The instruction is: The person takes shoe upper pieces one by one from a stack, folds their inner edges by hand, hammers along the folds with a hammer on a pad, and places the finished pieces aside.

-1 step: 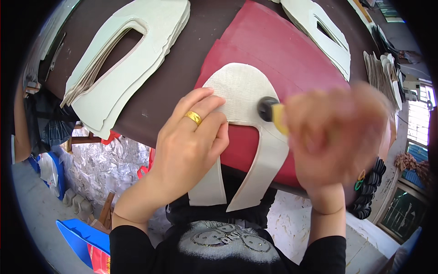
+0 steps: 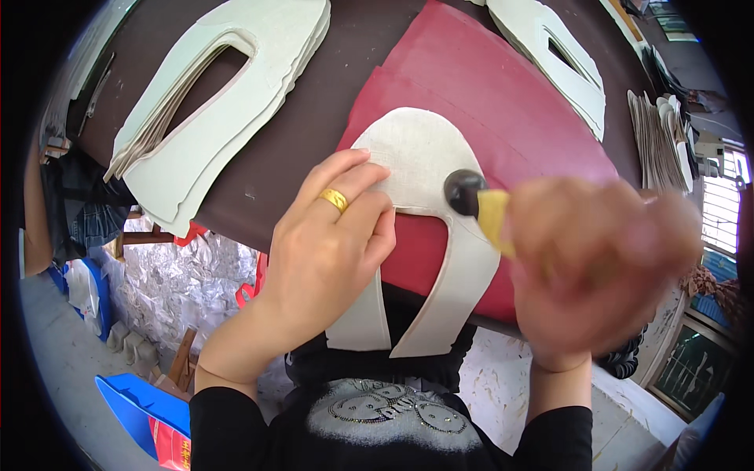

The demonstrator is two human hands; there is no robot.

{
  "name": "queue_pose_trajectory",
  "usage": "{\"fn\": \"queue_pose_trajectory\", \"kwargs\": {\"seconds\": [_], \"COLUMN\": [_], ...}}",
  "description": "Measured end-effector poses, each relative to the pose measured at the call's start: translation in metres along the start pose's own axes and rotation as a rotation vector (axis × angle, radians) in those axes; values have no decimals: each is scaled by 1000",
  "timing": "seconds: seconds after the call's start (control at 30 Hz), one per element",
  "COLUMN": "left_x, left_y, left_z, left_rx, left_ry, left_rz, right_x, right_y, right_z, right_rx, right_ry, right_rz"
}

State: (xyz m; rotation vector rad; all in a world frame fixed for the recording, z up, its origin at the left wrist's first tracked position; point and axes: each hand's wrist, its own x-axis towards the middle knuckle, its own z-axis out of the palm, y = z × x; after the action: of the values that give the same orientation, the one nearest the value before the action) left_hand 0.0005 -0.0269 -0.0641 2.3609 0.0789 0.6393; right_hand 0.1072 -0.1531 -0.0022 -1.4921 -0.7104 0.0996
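An off-white, U-shaped shoe upper point(image 2: 420, 145) lies on a red sheet point(image 2: 463, 74), its rounded end away from me and its two legs pointing toward me past the table edge. My left hand point(image 2: 326, 224), with a gold ring, presses its fingertips on the left side of the upper; the fingers are spread and hold nothing. Blurred by motion, my right hand point(image 2: 605, 259) is wrapped round the yellow handle of a hammer point(image 2: 465, 191). The hammer's rounded black head is over the right inner curve of the upper; whether it touches, I cannot tell.
Stacks of similar uppers stand on the dark table point(image 2: 251, 173): one stack point(image 2: 271, 86) at left, another point(image 2: 542, 47) at far right. More pieces point(image 2: 660, 141) stand at the right edge. Below left are clear plastic wrapping point(image 2: 184, 282) and a blue container point(image 2: 145, 404). Another person's arm point(image 2: 35, 212) shows at far left.
My right hand and the hammer have shifted slightly to the right and toward me. My left hand and the upper stay nearly in place.
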Motion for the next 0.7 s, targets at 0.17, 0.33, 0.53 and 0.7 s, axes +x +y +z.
{"fn": "queue_pose_trajectory", "kwargs": {"seconds": [0.17, 0.33, 0.53, 0.7], "left_x": [5, 37, 77, 51], "left_y": [0, -11, 10, 17], "left_z": [-1, 10, 46, 26], "left_rx": [5, -279, -333, -115], "left_ry": [27, -329, -685, -520], "left_rz": [17, 243, 549, 467], "right_x": [1, -25, -76, -64], "right_y": [-2, -17, -25, -17], "right_z": [2, -36, -70, -67], "right_rx": [-34, 34, -400, 108], "right_ry": [-29, 74, 281, 303], "right_rz": [-112, -53, -114, -8]}}
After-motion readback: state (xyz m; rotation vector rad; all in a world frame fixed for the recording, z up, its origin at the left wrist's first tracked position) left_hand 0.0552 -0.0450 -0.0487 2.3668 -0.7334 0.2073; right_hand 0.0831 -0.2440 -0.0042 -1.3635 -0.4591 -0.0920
